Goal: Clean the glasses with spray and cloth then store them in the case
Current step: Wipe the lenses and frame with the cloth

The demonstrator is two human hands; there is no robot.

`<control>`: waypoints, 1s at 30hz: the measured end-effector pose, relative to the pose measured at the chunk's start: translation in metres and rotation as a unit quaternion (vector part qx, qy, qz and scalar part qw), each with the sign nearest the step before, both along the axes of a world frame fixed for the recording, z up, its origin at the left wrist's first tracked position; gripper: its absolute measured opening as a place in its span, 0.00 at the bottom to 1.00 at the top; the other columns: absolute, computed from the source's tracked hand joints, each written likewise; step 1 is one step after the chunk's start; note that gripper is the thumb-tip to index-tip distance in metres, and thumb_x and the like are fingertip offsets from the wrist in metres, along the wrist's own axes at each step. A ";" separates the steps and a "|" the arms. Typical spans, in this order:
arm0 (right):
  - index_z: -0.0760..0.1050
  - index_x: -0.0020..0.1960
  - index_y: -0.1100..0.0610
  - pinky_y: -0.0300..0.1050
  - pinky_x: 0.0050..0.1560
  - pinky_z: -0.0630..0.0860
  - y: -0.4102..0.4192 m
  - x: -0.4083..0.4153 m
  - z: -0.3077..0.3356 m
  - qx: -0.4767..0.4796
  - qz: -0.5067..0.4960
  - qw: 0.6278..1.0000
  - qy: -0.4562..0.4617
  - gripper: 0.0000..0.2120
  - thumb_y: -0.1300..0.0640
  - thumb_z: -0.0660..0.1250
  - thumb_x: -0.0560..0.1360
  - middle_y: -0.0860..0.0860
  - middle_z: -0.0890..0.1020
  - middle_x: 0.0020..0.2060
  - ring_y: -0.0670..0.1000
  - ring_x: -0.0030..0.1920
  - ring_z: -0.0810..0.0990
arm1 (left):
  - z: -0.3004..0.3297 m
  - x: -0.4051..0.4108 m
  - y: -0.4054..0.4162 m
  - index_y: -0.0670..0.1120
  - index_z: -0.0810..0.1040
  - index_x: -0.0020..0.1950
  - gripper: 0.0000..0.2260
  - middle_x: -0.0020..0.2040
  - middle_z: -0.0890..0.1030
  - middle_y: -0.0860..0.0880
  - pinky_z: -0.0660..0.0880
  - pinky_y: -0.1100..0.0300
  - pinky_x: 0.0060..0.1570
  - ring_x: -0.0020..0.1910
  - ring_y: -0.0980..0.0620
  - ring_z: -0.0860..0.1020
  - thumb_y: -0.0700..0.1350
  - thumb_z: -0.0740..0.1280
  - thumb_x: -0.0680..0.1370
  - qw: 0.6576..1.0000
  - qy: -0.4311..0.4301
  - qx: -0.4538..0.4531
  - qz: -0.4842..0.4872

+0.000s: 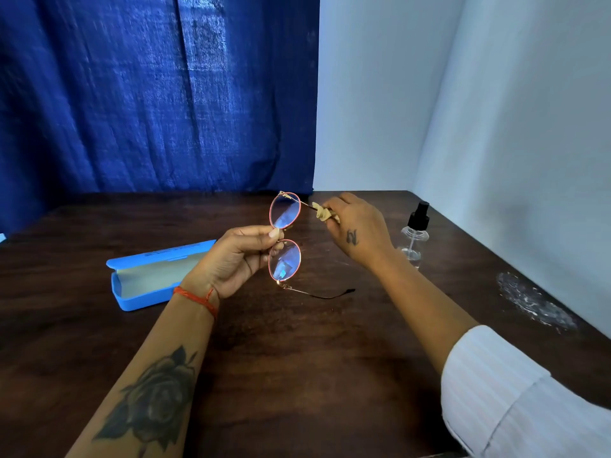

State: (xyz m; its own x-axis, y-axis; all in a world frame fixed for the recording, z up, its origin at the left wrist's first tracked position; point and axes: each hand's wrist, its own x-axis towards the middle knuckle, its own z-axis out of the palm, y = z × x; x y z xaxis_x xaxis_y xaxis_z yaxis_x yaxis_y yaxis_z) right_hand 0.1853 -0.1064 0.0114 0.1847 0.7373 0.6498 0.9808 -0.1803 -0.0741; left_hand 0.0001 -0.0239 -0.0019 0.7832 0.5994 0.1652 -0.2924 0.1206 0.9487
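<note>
Glasses [285, 241] held up over the tabletop [297, 358], turned on end so one lens sits above the other. Left hand [238, 259] pinches the bridge between the lenses, fingers curled narrow around it. Right hand [355, 226] grips a small tan cloth [322, 212] bunched tight around the upper arm of the frame, looks like wiping along that arm. Lower arm sticks out free toward the right, not touching anything. Frame is thin wire with a red rim, likely very light, springy and easy to bend; lenses smudge and scratch, so best held by bridge or rim edge, not the lens faces, and gentle pressure at the hinges. Cloth is soft and limp. Blue case [155, 276] lies open on the tabletop to the left, just beside the left wrist, lid tilted back; some print on the lid, too blurred to read. Clear spray bottle [415, 236] with black pump stands upright behind the right wrist, no label readable. Small tattoo mark on the right hand, can't make it out. Storing not yet done.
</note>
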 end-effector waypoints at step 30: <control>0.84 0.42 0.54 0.28 0.42 0.71 -0.084 -0.048 -0.034 -0.129 0.204 0.959 0.146 0.16 0.72 0.68 0.63 0.49 0.85 0.40 0.45 0.40 0.81 | -0.009 0.022 -0.003 0.41 0.81 0.41 0.05 0.32 0.84 0.53 0.73 0.71 0.31 0.29 0.61 0.77 0.36 0.65 0.74 0.990 -0.036 -0.057 0.122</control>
State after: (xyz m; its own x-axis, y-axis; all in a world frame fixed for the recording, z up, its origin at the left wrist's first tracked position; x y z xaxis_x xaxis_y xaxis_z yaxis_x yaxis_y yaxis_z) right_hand 0.1374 -0.1905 -0.0221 -0.0079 0.9162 0.4006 0.9180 0.1655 -0.3605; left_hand 0.0217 -0.0265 -0.0105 0.6009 0.7875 0.1369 -0.3931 0.1421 0.9084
